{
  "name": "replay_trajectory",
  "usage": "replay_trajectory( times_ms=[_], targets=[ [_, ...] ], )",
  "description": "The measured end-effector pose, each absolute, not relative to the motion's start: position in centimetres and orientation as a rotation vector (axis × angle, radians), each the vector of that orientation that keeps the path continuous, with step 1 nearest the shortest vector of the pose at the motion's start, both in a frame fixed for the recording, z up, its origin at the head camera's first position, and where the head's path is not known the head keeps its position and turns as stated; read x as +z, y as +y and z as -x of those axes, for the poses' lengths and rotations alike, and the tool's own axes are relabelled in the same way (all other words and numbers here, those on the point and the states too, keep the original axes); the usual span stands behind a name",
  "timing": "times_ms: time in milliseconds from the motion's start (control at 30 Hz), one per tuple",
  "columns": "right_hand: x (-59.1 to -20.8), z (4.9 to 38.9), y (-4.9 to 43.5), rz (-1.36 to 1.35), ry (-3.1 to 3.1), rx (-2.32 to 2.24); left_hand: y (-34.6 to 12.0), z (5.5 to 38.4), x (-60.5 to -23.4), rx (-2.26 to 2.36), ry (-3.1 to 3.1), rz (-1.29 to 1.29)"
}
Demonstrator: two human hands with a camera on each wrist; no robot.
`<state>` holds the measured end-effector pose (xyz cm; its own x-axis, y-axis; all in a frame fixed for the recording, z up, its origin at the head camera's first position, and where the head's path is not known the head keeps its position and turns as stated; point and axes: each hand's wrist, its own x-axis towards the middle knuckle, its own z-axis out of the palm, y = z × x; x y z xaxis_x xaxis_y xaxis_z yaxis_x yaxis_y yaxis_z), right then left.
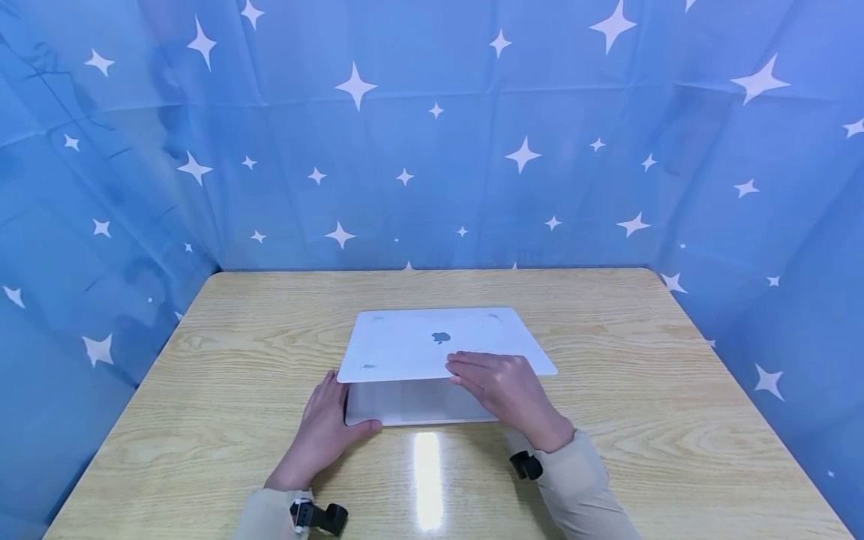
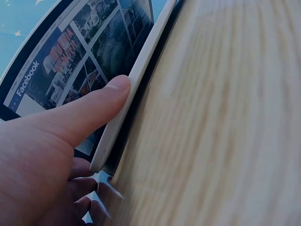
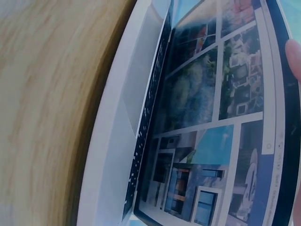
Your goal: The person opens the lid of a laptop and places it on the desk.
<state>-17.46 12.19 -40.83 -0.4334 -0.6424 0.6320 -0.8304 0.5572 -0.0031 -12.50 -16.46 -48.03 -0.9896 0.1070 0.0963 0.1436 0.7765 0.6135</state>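
Observation:
A silver laptop with a dark apple logo stands on the wooden table, its lid partly raised and slanting over the base. My left hand grips the base's left front corner, with the thumb on the front edge and the fingers round the side. At the right part of the lid's front edge, my right hand pinches the lid, fingers over its outer face. Under the lid, the lit screen shows a page of pictures, and the left wrist view reads "Facebook". Part of the keyboard shows beneath it.
The wooden table extends around the laptop on all sides. A blue curtain with white stars hangs behind and at both sides. Dark wrist devices sit on both cuffs, and a bright light reflection lies on the tabletop in front.

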Motion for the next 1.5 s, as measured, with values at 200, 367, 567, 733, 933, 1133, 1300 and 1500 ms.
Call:
replay_trajectory(
  times_ms=[200, 367, 567, 733, 933, 1133, 1300, 1500],
  targets=[
    [-40.9, 17.7, 12.2, -1.176, -2.176, 0.415, -16.4, 12.6, -48.1, -1.000, -2.907, 0.210],
    [-40.7, 17.8, 12.2, -1.180, -2.159, 0.428, -16.3, 12.7, -48.1, -0.981, -2.907, 0.215],
    [-40.5, 18.0, 12.3, -1.185, -2.166, 0.427, -16.3, 12.7, -48.1, -0.961, -2.912, 0.215],
    [-40.3, 18.1, 12.4, -1.186, -2.181, 0.469, -16.2, 12.7, -48.0, -0.961, -2.907, 0.216],
    [-40.2, 18.1, 12.4, -1.198, -2.223, 0.498, -16.4, 12.6, -48.1, -0.961, -2.928, 0.209],
    [-39.8, 18.3, 12.2, -1.202, -2.232, 0.509, -16.6, 12.4, -47.9, -0.951, -2.946, 0.201],
    [-39.4, 18.5, 12.2, -1.207, -2.224, 0.519, -16.5, 12.4, -47.8, -0.936, -2.941, 0.208],
    [-39.2, 18.7, 12.3, -1.214, -2.242, 0.524, -16.5, 12.4, -47.7, -0.937, -2.954, 0.208]
  ],
)
